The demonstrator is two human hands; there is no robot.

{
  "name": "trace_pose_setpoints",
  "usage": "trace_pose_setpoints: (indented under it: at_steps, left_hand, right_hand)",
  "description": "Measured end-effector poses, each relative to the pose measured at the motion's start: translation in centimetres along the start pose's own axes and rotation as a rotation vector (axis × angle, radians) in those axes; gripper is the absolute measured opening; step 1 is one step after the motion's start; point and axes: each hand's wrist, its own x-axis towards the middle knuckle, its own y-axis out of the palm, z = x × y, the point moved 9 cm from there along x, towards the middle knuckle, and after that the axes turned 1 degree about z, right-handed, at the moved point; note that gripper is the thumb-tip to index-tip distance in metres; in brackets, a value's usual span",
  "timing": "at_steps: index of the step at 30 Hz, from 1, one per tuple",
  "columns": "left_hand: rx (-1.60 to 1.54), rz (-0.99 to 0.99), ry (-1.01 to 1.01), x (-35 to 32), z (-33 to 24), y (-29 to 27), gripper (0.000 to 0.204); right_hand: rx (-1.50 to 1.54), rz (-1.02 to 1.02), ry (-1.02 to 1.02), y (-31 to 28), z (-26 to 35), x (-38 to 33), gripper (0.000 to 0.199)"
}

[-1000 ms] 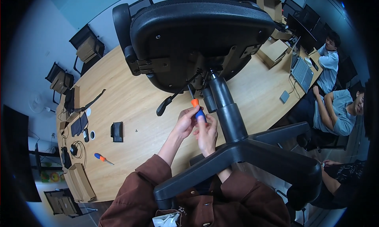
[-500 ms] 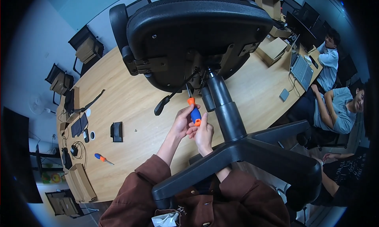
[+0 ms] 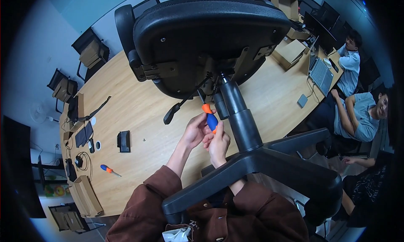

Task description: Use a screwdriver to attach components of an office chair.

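Observation:
An office chair lies tipped over the table, its black seat underside [image 3: 185, 57] facing me. A screwdriver [image 3: 212, 121] with a blue and orange handle points up at the mechanism beneath the seat; its tip is hidden among the dark parts. My left hand [image 3: 194, 131] has its fingers round the handle from the left. My right hand [image 3: 218, 146] grips the handle's lower end, thumb along it. Just left of the screwdriver hangs the chair's lever [image 3: 171, 112]. The gas lift column [image 3: 240, 120] slants down right of my hands to the five-legged base [image 3: 261, 160].
On the wooden table [image 3: 155, 174] lie a second screwdriver [image 3: 110, 170], a black plastic part [image 3: 124, 141], a small screw [image 3: 144, 139] and a strap [image 3: 100, 108]. A laptop [image 3: 321, 75] and cardboard boxes [image 3: 290, 54] stand at the right. Several people sit along the right side.
The screwdriver's handle has shifted slightly right and down, with its lower end now more covered by my right hand. Both hands stay on it. A seated person at the lower right has moved an arm.

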Motion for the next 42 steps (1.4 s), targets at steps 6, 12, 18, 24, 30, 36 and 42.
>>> trace_pose_setpoints:
  at_steps: [6,12,18,24,30,36,42]
  left_hand:
    - [0.182,-0.053,0.045,1.2,-0.2,-2.8,0.025]
    - [0.22,-0.139,0.006,1.7,0.6,-3.9,0.023]
    - [0.051,0.05,-0.064,1.0,1.2,-2.1,0.044]
    - [0.284,-0.057,-0.001,1.1,-0.2,-3.1,0.041]
    - [0.259,-0.262,0.069,1.6,-0.9,-3.6,0.043]
    - [0.148,-0.182,0.003,1.5,0.3,-3.5,0.046]
    - [0.138,0.081,-0.023,0.9,0.5,-1.9,0.041]
  right_hand:
    - [-0.192,0.036,-0.166,0.0,0.0,-0.2,0.045]
    - [-0.156,0.013,-0.517,0.6,1.4,-1.6,0.04]
    - [-0.046,-0.003,-0.233,0.1,0.5,-0.2,0.036]
    - [-0.055,0.107,0.12,0.4,-2.5,0.6,0.063]
    - [-0.064,-0.023,-0.617,0.7,2.4,-1.8,0.034]
    - [0.028,0.061,-0.148,0.9,-0.4,-0.3,0.042]
    - [-0.031,0.082,-0.003,1.0,-0.9,0.6,0.063]
